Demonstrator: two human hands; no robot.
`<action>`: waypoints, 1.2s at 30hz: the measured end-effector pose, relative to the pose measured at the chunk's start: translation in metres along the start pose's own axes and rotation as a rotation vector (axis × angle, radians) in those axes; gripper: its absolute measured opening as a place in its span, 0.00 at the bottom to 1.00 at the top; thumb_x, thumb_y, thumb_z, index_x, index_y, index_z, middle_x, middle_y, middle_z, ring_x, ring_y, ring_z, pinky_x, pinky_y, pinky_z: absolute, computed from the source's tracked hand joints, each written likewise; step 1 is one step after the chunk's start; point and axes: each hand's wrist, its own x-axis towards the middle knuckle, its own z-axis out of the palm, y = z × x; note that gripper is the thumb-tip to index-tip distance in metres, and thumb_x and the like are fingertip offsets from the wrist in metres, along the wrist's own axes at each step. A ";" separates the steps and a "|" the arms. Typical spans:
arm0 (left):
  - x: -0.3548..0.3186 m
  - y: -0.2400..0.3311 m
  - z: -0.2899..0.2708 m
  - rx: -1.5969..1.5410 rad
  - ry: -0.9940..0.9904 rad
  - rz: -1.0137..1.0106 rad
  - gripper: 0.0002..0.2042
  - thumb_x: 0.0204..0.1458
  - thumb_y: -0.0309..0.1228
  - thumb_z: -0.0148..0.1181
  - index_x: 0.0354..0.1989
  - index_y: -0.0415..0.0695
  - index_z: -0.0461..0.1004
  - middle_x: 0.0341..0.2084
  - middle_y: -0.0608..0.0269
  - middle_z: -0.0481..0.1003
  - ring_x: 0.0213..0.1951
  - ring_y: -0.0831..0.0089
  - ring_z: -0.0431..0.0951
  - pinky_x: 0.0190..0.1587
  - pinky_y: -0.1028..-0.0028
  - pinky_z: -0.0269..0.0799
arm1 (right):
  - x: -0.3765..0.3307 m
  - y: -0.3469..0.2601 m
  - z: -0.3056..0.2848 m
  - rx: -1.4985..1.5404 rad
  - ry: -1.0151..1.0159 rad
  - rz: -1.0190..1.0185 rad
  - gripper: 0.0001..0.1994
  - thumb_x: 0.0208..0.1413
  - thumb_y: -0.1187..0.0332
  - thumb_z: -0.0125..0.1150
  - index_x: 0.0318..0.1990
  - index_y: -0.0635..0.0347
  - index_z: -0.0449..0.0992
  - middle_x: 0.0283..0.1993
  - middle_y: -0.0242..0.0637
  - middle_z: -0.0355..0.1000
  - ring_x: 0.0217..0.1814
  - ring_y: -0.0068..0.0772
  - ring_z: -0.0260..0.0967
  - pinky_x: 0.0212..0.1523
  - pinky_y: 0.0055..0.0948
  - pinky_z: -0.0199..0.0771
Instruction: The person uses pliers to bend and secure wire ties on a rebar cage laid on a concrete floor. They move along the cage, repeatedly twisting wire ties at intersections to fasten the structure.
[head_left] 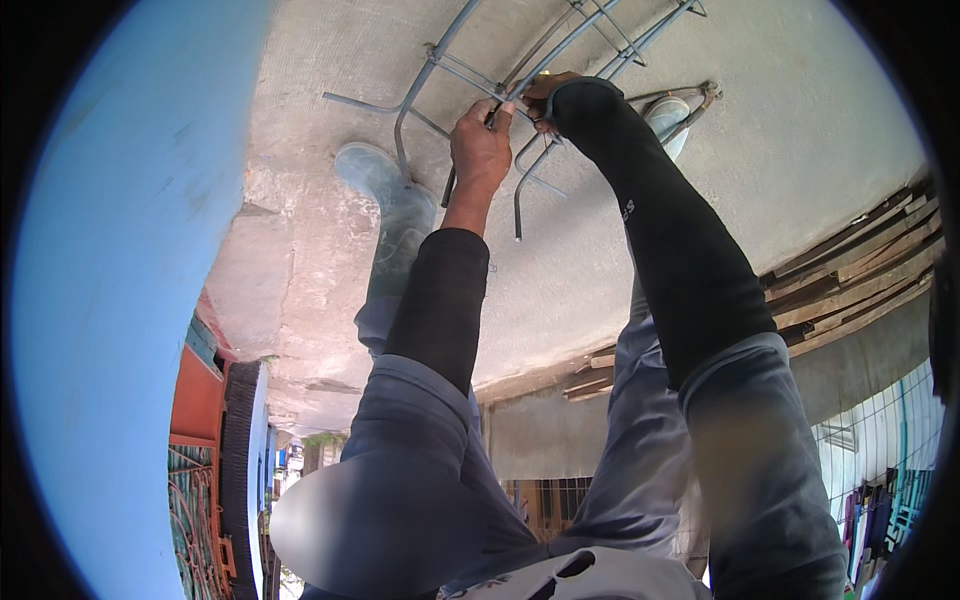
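A cage of grey steel rebar (432, 68) with cross ties reaches from the top of the view down between my boots, its bent bar ends over the concrete. My left hand (482, 145) is closed around a bar at a crossing, thumb and fingers pressed together. Right beside it, my right hand (545, 95) is bent over the same crossing with its fingers curled in. The black sleeve (650, 190) covers much of that hand, so what it grips is hidden. A dark bar end sticks out below my left hand.
My left boot (400, 215) and right boot (668, 120) stand on either side of the cage. A rusty angled metal piece (710, 95) lies by the right boot. A blue wall (130, 250) rises at the left; stacked wooden boards (850, 265) lie at the right.
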 end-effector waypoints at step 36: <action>0.003 -0.002 -0.002 -0.097 -0.049 -0.166 0.16 0.53 0.37 0.51 0.42 0.39 0.77 0.37 0.41 0.77 0.42 0.47 0.77 0.45 0.60 0.71 | 0.004 -0.020 0.008 -0.042 0.020 0.347 0.09 0.59 0.61 0.55 0.34 0.54 0.77 0.24 0.29 0.71 0.20 0.23 0.68 0.21 0.26 0.67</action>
